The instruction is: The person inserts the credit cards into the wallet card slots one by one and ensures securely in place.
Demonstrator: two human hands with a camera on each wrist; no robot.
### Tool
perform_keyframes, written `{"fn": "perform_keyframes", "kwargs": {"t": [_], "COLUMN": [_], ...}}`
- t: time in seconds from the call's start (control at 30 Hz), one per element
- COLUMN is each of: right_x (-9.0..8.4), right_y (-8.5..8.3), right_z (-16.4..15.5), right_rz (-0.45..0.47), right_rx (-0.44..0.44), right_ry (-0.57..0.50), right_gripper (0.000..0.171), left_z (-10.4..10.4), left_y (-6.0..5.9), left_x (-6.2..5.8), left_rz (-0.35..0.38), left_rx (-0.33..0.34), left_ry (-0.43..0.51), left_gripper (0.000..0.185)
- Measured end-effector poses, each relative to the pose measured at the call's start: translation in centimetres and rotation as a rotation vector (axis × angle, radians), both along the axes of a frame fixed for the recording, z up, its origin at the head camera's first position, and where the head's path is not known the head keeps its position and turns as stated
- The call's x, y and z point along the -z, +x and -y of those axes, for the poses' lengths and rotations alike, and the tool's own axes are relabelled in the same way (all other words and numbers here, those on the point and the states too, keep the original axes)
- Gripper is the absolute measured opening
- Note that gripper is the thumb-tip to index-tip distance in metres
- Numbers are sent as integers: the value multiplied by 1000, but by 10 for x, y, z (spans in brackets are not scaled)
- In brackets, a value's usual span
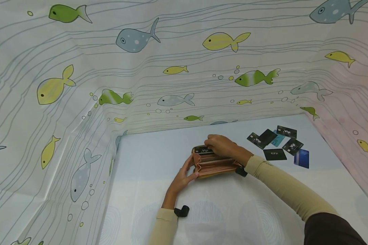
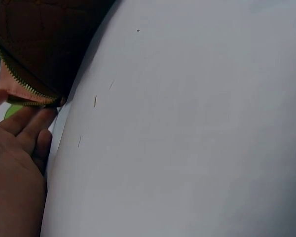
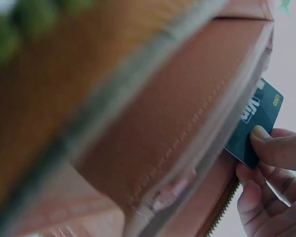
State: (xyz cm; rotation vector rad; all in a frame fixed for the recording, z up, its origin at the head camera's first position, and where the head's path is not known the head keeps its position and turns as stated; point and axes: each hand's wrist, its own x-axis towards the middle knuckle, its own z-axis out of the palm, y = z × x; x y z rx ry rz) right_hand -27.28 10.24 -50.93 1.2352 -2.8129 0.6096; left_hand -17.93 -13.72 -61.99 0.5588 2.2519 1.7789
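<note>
Two arms in cream sleeves (image 1: 282,185) reach up from the near edge of the pale table (image 1: 147,149); a small black camera sits on each wrist; the left hand (image 1: 182,178) holds the left end of an open tan wallet (image 1: 213,163), thumb on the far side of that end and fingers under the near side; in the left wrist view the fingers (image 2: 32,123) lie straight along the wallet's zip edge (image 2: 24,86); the wallet rests on the table about midway along its far edge, just in front of the fish curtain (image 1: 178,75); the right hand (image 1: 222,144) is curled over the far side of the wallet and pinches a dark card (image 1: 202,149) with "VIP" on it; in the right wrist view the thumb (image 3: 274,145) presses on this card (image 3: 254,128), which sticks partly out of a wallet pocket (image 3: 187,128); more cards (image 1: 277,143) lie spread out near the far right corner of the table, well apart from the wallet; most are black, one is teal, and a blue one (image 1: 301,158) lies nearest the right edge.
</note>
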Motion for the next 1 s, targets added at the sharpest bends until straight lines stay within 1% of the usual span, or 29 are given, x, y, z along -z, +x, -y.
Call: {"fn": "perform_keyframes", "kwargs": {"t": [0.23, 0.53, 0.63, 0.77, 0.83, 1.0], "right_x": [4, 1, 4, 7, 7, 7], "right_y": [1, 2, 1, 0, 1, 1], "right_z": [2, 2, 3, 2, 2, 3], "right_rz": [-1, 6, -9, -65, -76, -65], "right_rx": [3, -24, -35, -56, -64, -72], "right_ry": [22, 29, 24, 25, 37, 79], "right_gripper": [9, 10, 11, 11, 11, 11], "left_z": [1, 0, 0, 0, 0, 0], "left_y": [-1, -2, -2, -1, -1, -2], "left_x": [2, 2, 2, 2, 1, 0], "left_rz": [1, -25, -16, -1, 1, -4], "left_rx": [4, 10, 10, 4, 2, 2], "left_ry": [-3, -7, -8, -14, -13, -5], "left_gripper": [80, 79, 79, 78, 79, 79]}}
